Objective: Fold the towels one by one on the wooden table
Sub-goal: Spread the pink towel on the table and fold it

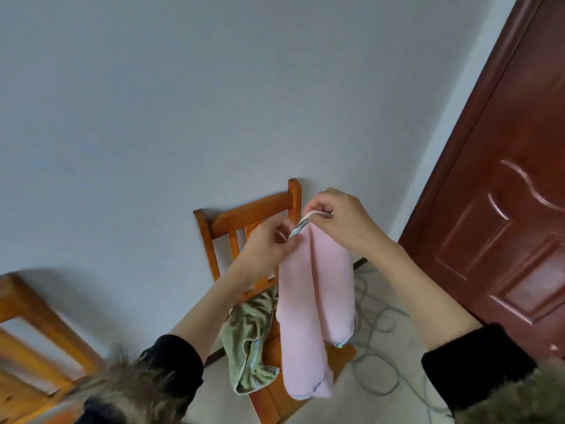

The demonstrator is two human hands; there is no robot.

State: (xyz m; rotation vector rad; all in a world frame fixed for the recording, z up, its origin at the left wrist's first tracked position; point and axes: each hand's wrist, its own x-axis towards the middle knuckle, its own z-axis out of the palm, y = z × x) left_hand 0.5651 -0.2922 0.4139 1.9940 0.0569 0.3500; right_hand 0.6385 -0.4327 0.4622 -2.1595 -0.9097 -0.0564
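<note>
A pink towel hangs in the air in front of a wooden chair. My left hand pinches its top hem from the left. My right hand pinches the same patterned hem just to the right, so the two hands are close together. The towel droops in two long lobes below them. A green towel lies crumpled on the chair seat, partly hanging over its front edge, behind and left of the pink one.
A second wooden chair stands at the lower left by the grey wall. A dark red door fills the right side. Grey cable lies looped on the floor beside the chair.
</note>
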